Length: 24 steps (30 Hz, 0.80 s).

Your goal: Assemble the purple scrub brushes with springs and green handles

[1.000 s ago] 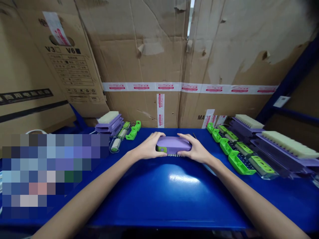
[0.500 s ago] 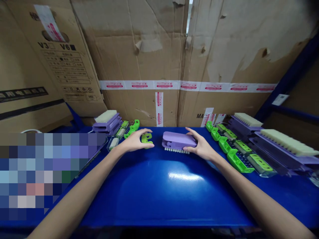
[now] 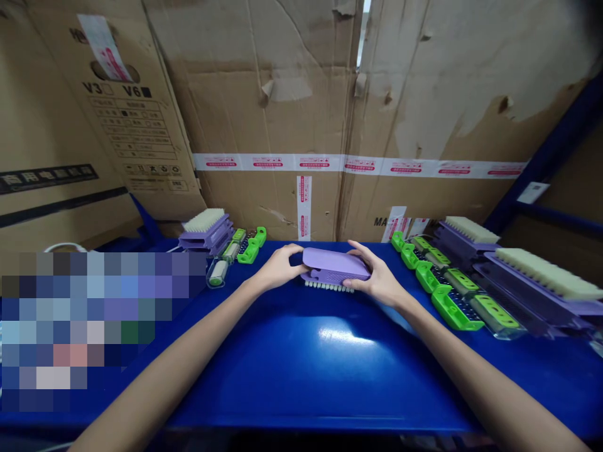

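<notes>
My right hand (image 3: 377, 273) grips the right end of a purple scrubbing brush (image 3: 335, 262), thumb low on its near side and fingers over the top. White bristles face down towards the blue table (image 3: 301, 364). My left hand (image 3: 281, 267) is curled at the brush's left end, its fingertips and thumb touching that end. The green plastic piece it held a moment before is hidden, apparently behind the fingers or against the brush end.
On the right stand more purple brushes, bristles up (image 3: 549, 270), beside green plastic pieces (image 3: 455, 307) and clear green-topped cases (image 3: 494, 311). Left lie a purple brush (image 3: 206, 231), a clear case (image 3: 218, 273) and green pieces (image 3: 252, 246). Cardboard (image 3: 264, 125) walls the back.
My left hand has moved right, carrying the green plastic piece up to the brush's left end, where the piece drops out of sight. The right hand keeps its hold, and the brush has shifted slightly left.
</notes>
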Motion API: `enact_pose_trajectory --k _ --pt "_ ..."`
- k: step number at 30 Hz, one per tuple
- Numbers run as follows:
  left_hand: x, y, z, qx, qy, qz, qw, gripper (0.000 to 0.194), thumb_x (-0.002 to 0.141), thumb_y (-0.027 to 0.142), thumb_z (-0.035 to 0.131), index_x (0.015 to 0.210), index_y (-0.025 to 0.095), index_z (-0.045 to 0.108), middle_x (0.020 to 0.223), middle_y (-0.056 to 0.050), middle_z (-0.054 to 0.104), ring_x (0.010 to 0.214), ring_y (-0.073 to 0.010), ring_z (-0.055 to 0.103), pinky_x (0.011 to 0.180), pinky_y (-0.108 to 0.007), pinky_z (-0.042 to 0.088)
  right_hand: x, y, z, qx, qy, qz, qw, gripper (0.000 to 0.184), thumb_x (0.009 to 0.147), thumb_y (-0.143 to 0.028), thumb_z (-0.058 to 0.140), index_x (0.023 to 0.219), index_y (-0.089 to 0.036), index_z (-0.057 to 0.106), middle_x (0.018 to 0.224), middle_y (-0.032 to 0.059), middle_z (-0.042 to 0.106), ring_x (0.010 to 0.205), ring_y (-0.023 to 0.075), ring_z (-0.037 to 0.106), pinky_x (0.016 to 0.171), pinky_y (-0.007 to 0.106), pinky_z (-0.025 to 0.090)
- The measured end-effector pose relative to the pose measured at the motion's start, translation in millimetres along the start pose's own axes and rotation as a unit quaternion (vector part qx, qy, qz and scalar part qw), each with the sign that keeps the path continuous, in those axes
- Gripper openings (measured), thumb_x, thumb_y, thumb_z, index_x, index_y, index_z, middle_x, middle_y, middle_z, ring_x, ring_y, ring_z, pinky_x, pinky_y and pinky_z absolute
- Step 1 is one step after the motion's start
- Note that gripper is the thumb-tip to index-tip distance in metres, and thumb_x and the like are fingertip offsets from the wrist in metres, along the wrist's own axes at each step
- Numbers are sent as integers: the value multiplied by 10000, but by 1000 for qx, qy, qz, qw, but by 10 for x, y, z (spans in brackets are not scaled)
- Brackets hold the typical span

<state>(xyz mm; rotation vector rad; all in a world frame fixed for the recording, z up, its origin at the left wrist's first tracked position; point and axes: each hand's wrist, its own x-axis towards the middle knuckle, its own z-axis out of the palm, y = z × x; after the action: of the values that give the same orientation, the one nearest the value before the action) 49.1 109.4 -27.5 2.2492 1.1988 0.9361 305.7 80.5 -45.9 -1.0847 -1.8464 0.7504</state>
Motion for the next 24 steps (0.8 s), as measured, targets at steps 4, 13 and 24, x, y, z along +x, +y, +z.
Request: enact_pose_trajectory --k 4,13,24 --pt "37 22 64 -48 20 -23 998 174 704 233 612 840 139 668 882 -46 711 872 -210 647 854 -339 488 -8 -32 17 3 -7 -5 1000 943 618 -398 776 1427 -201 335 1259 97 532 1132 234 535 1016 387 382" --pt "-395 37 -674 -21 136 -100 985 300 675 437 690 698 163 572 717 -24 668 679 -154 618 668 -286 496 40 162 -113 -66 86 15 994 887 618 -418 766 1378 -149 397 1226 118 539 1082 229 557 954 354 432" --pt "-1302 -195 -949 287 113 -70 949 313 778 492 519 655 206 546 667 17 616 644 -147 541 673 -264 383 68 247 -63 -186 100 -9 977 854 643 -489 737 1370 -164 429 1231 141 560 1125 282 546 973 428 418"
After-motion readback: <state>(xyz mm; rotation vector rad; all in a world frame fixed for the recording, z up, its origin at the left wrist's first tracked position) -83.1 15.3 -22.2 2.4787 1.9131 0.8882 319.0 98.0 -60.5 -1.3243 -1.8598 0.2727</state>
